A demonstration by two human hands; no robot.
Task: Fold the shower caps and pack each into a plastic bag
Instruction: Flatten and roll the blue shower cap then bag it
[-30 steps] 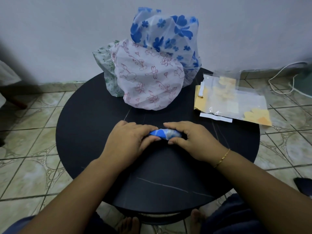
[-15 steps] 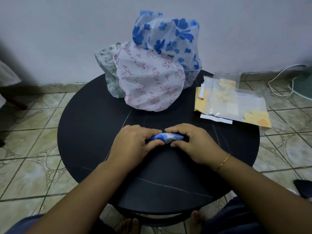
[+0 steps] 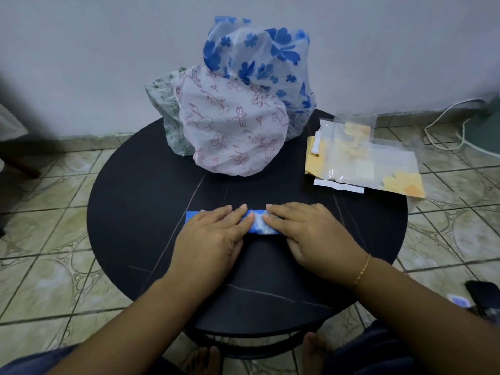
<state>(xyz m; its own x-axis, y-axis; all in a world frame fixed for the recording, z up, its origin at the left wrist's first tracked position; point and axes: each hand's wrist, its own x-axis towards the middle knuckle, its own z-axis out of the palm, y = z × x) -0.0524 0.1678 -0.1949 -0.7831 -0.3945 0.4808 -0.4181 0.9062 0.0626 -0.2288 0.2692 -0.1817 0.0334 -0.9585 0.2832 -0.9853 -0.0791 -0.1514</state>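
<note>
1. Currently, the left hand [image 3: 213,234] and the right hand [image 3: 311,234] are lying flat, fingers straight, pressing down on the folded blue shower cap [image 3: 258,226]; neither hand is gripping anything.
2. For a clean crease, both palms are best pressing evenly while sliding outward from the centre, expelling trapped air so the strip is not springing back.
3. The folded cap is lying on the dark round worktop [image 3: 130,212], near its middle, as a narrow strip; its long axis is running left to right, with one end showing past the left hand.
4. Behind it, three unfolded caps are sitting piled: a pink-print cap [image 3: 232,131], a blue-flower cap [image 3: 259,55] and a green-print cap [image 3: 165,104].
5. To the right, the plastic bags [image 3: 365,155] are lying near the worktop edge, well apart from the hands.
</note>
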